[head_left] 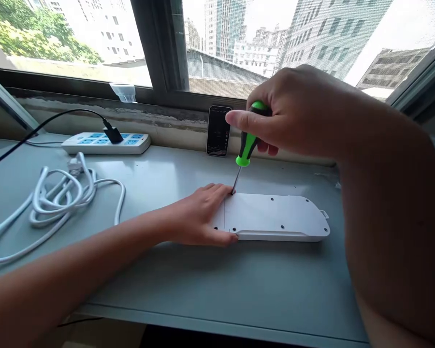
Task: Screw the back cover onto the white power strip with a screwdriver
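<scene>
A white power strip (264, 212) lies face down, its back dotted with several dark screw holes and a small loop at its right end. My left hand (203, 212) grips its left end, the thumb along the near edge and the fingers at the far edge, hiding that end. Held in my right hand (279, 108) from above is a green and black screwdriver (247, 145). It leans slightly, and its tip meets a hole by the far edge, close to my left fingertips.
On the left, a coiled white cord (63, 198) with a plug lies on the grey table (239, 280). Behind it sits another power strip (105, 143) with a black plug (112, 133) inserted. A phone (218, 131) leans below the window, near a clear plastic cup (124, 92).
</scene>
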### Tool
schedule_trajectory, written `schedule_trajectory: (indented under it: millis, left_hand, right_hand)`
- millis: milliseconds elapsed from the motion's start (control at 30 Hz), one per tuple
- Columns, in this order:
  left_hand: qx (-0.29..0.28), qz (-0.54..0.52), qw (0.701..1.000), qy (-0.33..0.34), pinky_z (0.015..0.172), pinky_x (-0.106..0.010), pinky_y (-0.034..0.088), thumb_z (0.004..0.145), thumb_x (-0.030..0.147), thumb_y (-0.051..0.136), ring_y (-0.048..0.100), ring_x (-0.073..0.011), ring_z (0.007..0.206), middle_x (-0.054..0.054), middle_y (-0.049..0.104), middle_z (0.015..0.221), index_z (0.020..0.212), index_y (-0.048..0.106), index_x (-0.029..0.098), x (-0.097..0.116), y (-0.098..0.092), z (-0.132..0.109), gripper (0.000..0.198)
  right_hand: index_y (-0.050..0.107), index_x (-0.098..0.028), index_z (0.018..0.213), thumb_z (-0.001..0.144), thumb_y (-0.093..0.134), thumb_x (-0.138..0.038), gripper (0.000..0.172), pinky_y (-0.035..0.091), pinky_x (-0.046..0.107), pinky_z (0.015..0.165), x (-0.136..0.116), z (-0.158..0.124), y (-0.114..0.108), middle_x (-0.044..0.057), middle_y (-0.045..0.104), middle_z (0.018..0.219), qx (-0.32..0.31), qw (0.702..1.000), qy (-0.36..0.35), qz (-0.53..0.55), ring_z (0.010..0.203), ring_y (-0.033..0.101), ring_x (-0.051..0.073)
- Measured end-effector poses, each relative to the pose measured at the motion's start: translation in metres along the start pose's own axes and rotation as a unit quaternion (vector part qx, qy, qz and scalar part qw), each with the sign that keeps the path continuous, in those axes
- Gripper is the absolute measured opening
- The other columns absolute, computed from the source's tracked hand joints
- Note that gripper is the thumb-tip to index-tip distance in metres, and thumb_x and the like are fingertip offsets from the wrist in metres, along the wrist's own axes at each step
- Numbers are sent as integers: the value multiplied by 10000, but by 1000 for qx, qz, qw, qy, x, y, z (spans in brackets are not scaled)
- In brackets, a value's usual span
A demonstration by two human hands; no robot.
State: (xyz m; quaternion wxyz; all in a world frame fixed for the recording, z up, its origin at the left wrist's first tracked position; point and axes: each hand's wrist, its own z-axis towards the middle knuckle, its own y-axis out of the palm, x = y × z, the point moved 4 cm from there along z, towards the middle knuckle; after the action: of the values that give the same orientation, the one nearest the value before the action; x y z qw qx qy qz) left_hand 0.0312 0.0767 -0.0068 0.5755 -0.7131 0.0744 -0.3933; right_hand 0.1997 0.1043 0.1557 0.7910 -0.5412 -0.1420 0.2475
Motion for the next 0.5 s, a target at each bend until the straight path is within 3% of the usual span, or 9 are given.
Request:
schedule_trajectory:
  millis: [67, 133, 267, 333, 500]
  left_hand:
    - [-2, -2, 1000, -3, 1170, -563, 472, 814, 668, 731, 503, -434, 1407, -225, 564, 1469, 1485, 455, 125, 1, 0, 0, 906]
    - [-1, -4, 1000, -4, 1168, -562, 473, 814, 666, 730, 507, -432, 1404, -221, 568, 1467, 1476, 462, 136, 2, 0, 0, 889]
    - [1, -5, 1000, -3, 1156, -554, 479, 812, 658, 732, 522, -425, 1382, -219, 582, 1444, 1452, 477, 131, 3, -1, 0, 867]
    - [0, -6, 1000, -4, 1158, -552, 476, 806, 660, 734, 517, -426, 1385, -221, 578, 1443, 1455, 476, 124, 2, -1, -1, 880]
    - [-2, -9, 1000, -9, 1175, -554, 460, 799, 665, 731, 495, -432, 1412, -224, 561, 1470, 1487, 454, 121, 2, -1, -1, 921]
  right_hand:
    - [597, -216, 649, 973, 488, -743, 628, 339, 354, 556, -1, -2, -1, 36, 559, 566, 20, 999, 12, -22, 508, 491, 154]
    - [621, -227, 714, 1005, 394, -756, 645, 341, 358, 564, -1, -3, 0, 58, 635, 654, 13, 1000, 5, -20, 567, 539, 183]
    - [671, -286, 962, 1046, 434, -571, 380, 392, 360, 581, -1, -2, 4, 40, 769, 928, -45, 998, -19, 32, 710, 653, 216]
    - [694, -285, 983, 1032, 490, -547, 335, 387, 345, 585, -2, -1, 4, 23, 760, 883, -53, 997, -37, 44, 675, 648, 193]
    - [734, -236, 842, 1002, 555, -600, 436, 345, 324, 628, -1, -1, 0, 2, 642, 628, 14, 1000, -25, -11, 556, 549, 148]
